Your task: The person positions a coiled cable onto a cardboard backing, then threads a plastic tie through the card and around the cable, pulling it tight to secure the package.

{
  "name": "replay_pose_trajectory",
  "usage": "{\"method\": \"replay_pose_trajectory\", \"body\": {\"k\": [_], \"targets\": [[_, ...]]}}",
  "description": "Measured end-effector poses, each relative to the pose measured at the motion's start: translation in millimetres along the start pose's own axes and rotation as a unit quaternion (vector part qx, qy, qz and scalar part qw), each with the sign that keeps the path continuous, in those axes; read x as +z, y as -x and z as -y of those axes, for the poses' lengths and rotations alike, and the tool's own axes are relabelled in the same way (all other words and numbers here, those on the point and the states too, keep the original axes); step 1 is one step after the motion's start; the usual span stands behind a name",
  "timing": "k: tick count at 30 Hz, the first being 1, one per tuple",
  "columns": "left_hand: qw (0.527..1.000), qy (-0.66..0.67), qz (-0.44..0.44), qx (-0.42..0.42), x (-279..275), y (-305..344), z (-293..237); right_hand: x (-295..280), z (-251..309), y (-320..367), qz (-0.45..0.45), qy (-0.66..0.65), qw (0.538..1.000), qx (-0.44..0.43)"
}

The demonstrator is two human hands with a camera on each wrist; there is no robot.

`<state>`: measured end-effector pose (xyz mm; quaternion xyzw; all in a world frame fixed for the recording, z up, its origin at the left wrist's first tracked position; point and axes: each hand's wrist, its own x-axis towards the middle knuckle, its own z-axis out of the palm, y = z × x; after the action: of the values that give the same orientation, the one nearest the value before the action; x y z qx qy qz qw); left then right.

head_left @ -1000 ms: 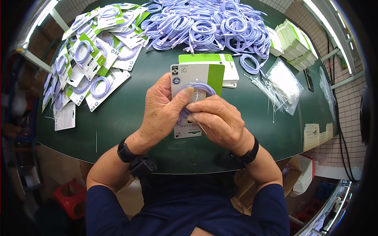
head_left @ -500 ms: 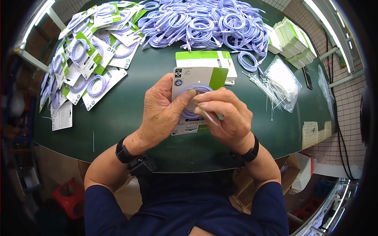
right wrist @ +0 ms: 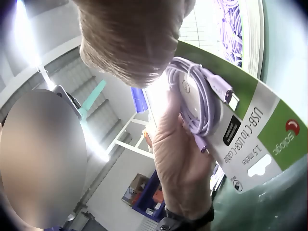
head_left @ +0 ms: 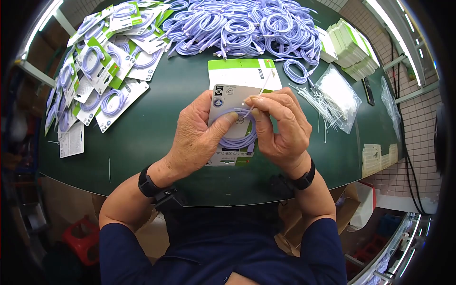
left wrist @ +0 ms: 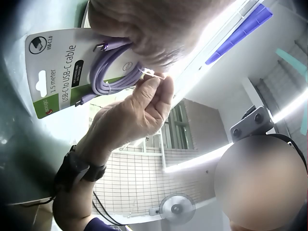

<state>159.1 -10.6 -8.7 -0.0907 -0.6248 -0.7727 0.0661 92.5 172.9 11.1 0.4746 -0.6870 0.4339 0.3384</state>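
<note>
Upright over the table, a white-and-green packaging card [head_left: 237, 92] carries a coiled lilac USB-C cable [head_left: 240, 142]. My left hand [head_left: 194, 135] grips the card by its left side, its thumb pressed on the coil and its fingers behind the card. Between thumb and fingertips, my right hand [head_left: 285, 126] pinches a thin white cable tie [head_left: 264, 83] at the coil's upper edge, and the tie's tail sticks up past the fingers. Printed text on the card [left wrist: 55, 89] and both cable plugs show in the left wrist view. Another small tie [right wrist: 194, 67] wraps the coil in the right wrist view.
A large heap of lilac cables [head_left: 247, 31] lies at the back. Carded cables [head_left: 111, 102] are piled at left. Cards [head_left: 232, 73] lie just behind my hands, with taller card stacks [head_left: 354, 47] at back right. Loose cable ties [head_left: 316, 104] spread beside a plastic bag [head_left: 337, 92].
The cable tie's tail pointed down to the right and now points up. My right hand has turned and shifted slightly right. The left hand keeps its hold on the card.
</note>
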Motion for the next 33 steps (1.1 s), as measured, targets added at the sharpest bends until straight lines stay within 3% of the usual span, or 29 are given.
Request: {"method": "replay_pose_trajectory", "body": {"k": [12, 33], "targets": [[1.000, 0.029, 0.003, 0.009, 3, 1, -2, -18, 7, 0, 0.070, 0.036, 0.995, -0.054], [1.000, 0.014, -0.015, 0.018, 0, 1, 0, -14, 5, 4, 0.054, 0.014, 0.996, -0.066]]}}
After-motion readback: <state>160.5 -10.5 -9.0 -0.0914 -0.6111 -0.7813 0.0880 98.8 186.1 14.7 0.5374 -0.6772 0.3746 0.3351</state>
